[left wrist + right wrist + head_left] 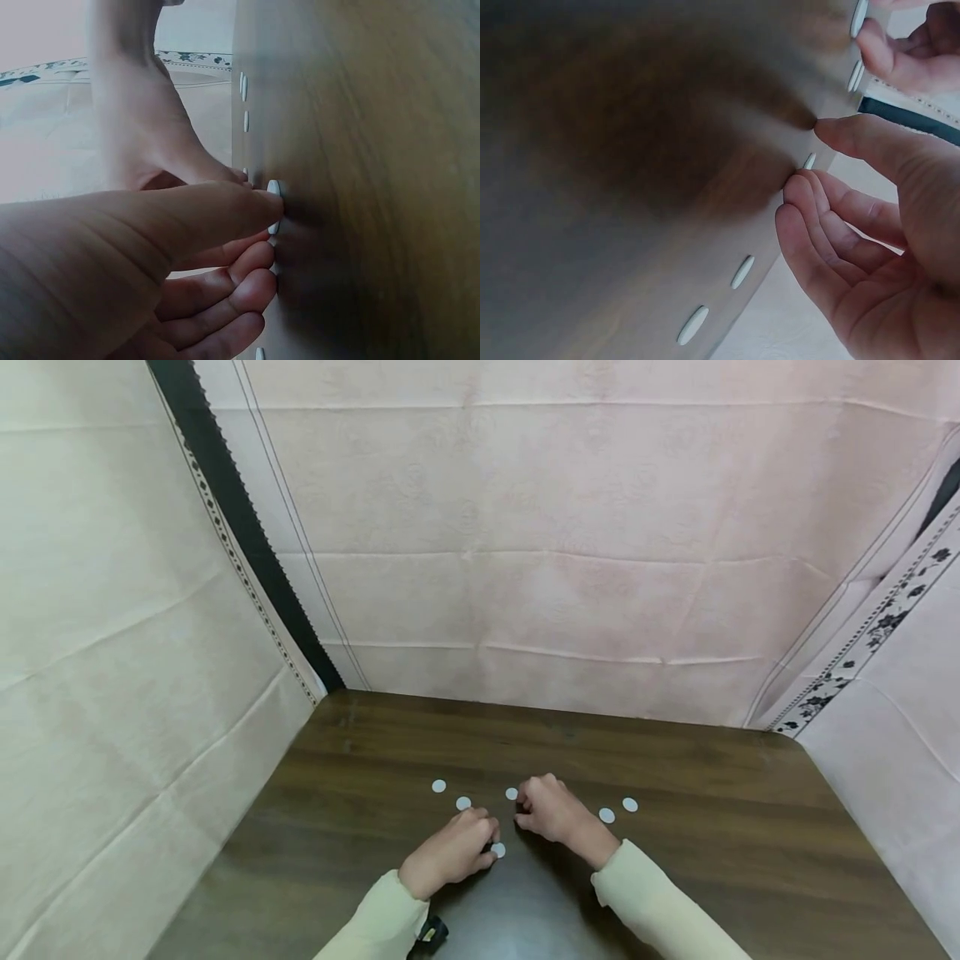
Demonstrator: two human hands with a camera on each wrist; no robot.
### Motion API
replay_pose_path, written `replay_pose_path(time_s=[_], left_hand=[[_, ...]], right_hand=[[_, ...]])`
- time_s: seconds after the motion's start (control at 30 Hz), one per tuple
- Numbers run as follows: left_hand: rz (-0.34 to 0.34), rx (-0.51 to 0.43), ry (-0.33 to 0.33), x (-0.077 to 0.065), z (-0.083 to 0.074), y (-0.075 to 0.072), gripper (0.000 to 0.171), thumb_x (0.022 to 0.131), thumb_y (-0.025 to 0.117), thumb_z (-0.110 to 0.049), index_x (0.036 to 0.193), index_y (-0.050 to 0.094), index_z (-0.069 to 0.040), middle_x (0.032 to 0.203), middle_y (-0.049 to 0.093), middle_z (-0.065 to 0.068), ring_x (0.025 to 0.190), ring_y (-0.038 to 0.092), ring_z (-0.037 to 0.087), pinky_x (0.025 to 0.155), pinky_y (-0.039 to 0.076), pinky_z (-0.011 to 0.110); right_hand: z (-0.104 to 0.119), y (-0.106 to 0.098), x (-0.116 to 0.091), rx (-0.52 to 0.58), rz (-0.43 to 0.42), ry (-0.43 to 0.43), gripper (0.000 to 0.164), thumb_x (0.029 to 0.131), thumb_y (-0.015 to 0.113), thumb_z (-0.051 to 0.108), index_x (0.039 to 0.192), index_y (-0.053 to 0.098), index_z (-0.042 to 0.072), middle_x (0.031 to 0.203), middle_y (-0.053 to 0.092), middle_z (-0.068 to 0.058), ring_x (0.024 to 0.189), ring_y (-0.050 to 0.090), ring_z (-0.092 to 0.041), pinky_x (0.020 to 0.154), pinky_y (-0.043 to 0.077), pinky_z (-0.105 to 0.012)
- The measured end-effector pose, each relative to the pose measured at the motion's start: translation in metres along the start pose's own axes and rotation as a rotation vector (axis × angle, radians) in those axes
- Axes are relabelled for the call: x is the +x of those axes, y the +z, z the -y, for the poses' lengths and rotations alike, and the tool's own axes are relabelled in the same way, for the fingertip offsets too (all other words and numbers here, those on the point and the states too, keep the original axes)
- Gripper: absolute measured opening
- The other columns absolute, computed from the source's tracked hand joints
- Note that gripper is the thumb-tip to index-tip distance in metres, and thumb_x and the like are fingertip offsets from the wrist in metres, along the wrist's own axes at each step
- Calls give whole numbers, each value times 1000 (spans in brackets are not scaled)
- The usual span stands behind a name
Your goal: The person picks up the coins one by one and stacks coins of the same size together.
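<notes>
Several small round white discs lie flat on a dark wooden table. My left hand (456,848) holds one white disc (498,851) at its edge between thumb and index fingertip, low at the tabletop. In the left wrist view the thumb overlaps the middle of this disc (274,186). My right hand (557,811) is palm down with its fingertips at the wood, thumb and fingers bent and apart, nothing between them. Just past its fingertips lies another disc (512,794), partly hidden by the fingers in the right wrist view.
Two discs lie beyond the left hand, a farther one (438,786) and a nearer one (463,803). Right of the right hand are two more, the left one (607,816) and the right one (630,805). Pale cloth (555,610) hangs behind and beside the table (720,860).
</notes>
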State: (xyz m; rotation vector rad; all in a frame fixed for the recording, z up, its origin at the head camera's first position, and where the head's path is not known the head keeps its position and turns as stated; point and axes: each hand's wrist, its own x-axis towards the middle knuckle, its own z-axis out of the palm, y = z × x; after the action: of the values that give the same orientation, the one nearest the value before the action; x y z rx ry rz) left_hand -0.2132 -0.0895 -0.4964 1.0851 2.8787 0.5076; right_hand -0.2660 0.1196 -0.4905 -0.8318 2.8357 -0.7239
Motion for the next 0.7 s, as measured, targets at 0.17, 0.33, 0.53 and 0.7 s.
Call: replay_pose_path(time_s=[0.17, 0.33, 0.53, 0.7], left_hand=[[9, 9, -11, 0, -1, 1, 9, 92, 79, -12, 89, 71, -9, 88, 64, -2, 82, 57, 8, 74, 52, 20], [11, 14, -9, 0, -1, 2, 8, 92, 79, -11, 91, 72, -9, 89, 65, -1, 83, 59, 8, 74, 52, 20], [6, 15, -9, 0, -1, 2, 8, 92, 79, -12, 91, 71, -9, 89, 64, -2, 83, 58, 8, 75, 52, 20], [12, 0, -10, -1, -1, 0, 7, 93, 79, -11, 93, 72, -8, 90, 65, -1, 83, 58, 7, 73, 51, 19]], right_hand=[[-2, 0, 8, 15, -18, 48, 14, 91, 79, 7, 100, 75, -3, 75, 72, -4, 58, 59, -9, 57, 52, -26], [-4, 0, 14, 32, -19, 74, 8, 92, 78, 6, 87, 73, 4, 62, 62, 3, 49, 51, -7, 48, 43, -22], [-3, -3, 23, 13, 5, 72, 18, 92, 78, 7, 76, 70, 6, 57, 58, 2, 47, 47, -7, 48, 39, -21], [-5, -6, 31, 1, 53, 74, 20, 93, 78, 9, 74, 72, 6, 59, 57, 2, 50, 47, -8, 49, 40, -24]])
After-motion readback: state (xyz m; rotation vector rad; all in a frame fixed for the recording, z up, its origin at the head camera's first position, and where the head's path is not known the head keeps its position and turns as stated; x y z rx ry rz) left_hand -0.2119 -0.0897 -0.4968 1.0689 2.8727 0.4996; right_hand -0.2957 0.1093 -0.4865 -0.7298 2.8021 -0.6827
